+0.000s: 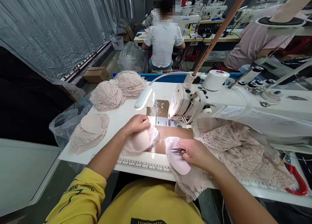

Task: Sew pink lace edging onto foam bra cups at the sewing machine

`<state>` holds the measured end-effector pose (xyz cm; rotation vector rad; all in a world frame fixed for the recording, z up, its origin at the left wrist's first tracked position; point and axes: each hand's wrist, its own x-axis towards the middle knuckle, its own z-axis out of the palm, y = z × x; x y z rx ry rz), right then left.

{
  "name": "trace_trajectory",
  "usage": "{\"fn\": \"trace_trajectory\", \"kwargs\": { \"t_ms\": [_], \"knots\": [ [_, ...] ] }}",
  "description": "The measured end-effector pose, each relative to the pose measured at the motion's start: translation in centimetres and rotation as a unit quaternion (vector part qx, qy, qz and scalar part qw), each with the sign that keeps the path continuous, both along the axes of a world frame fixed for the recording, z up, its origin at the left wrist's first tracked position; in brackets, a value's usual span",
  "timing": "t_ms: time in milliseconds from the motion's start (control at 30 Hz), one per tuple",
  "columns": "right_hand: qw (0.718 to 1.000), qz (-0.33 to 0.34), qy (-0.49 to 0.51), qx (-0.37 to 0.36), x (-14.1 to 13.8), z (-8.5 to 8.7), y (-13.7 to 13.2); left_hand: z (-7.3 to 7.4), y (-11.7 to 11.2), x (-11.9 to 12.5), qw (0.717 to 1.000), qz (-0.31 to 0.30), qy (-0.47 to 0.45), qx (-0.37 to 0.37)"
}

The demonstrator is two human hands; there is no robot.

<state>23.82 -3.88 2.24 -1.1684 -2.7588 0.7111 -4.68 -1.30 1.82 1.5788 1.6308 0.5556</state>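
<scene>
My left hand is closed, thumb and fingers pinching the top edge of a pale pink lace-edged bra cup on the table. My right hand is closed round small metal thread snips. Their blades point left and lie over a second padded cup, whose lace hangs past the table's front edge. Beyond both hands is the sewing machine, its needle area lit. The right palm is hidden, so whether it also grips the fabric is unclear.
Stacked lace cups stand at the back left, with a loose padded cup nearer. Lace fabric is heaped at right beside a red-handled tool. A lamp arches over the table. A person in white sits ahead.
</scene>
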Motion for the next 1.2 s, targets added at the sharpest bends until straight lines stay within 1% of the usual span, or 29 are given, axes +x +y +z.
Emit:
{"fn": "trace_trajectory", "kwargs": {
  "t_ms": [67, 167, 233, 300, 367, 467, 533, 600, 733, 833, 900, 1033, 1133, 1200],
  "knots": [
    [0.994, -0.045, 0.082, -0.056, 0.2, 0.1, 0.5, -0.1, -0.6, 0.3, 0.998, -0.027, -0.058, 0.003],
    [0.959, -0.12, 0.216, -0.137, -1.4, -0.5, 1.2, -0.2, -1.0, 0.6, 0.984, -0.053, -0.172, 0.002],
    [0.939, -0.137, 0.262, -0.173, -3.1, -1.0, 1.6, -0.2, -1.0, 0.8, 0.971, -0.064, -0.231, -0.008],
    [0.931, -0.138, 0.287, -0.178, -4.7, -1.4, 1.9, -0.2, -1.0, 0.8, 0.966, -0.078, -0.246, -0.005],
    [0.929, -0.141, 0.3, -0.161, -5.8, -1.5, 1.8, -0.1, -1.1, 0.8, 0.969, -0.095, -0.226, 0.026],
    [0.926, -0.137, 0.318, -0.151, -6.2, -1.7, 1.6, 0.1, -1.4, 1.0, 0.976, -0.125, -0.159, 0.085],
    [0.921, -0.128, 0.331, -0.163, -6.1, -1.9, 1.5, 0.2, -1.5, 1.4, 0.977, -0.144, -0.131, 0.091],
    [0.918, -0.125, 0.333, -0.174, -5.9, -2.1, 1.4, 0.1, -1.5, 1.9, 0.976, -0.157, -0.138, 0.066],
    [0.921, -0.132, 0.329, -0.162, -5.1, -2.4, 1.6, -0.1, -1.5, 2.7, 0.966, -0.148, -0.208, -0.028],
    [0.913, -0.143, 0.331, -0.191, -4.0, -2.5, 1.9, -0.2, -1.4, 2.6, 0.958, -0.139, -0.239, -0.081],
    [0.915, -0.133, 0.316, -0.212, -3.3, -2.3, 2.1, -0.2, -1.4, 2.5, 0.955, -0.135, -0.247, -0.097],
    [0.93, -0.109, 0.291, -0.196, -2.9, -1.5, 2.2, -0.2, -1.4, 2.4, 0.946, -0.13, -0.272, -0.12],
    [0.929, -0.106, 0.283, -0.214, -3.0, -1.1, 2.2, -0.3, -1.5, 2.5, 0.939, -0.119, -0.293, -0.139],
    [0.931, -0.111, 0.278, -0.21, -3.0, -1.1, 2.2, -0.3, -1.5, 2.5, 0.936, -0.113, -0.3, -0.145]
  ]
}}
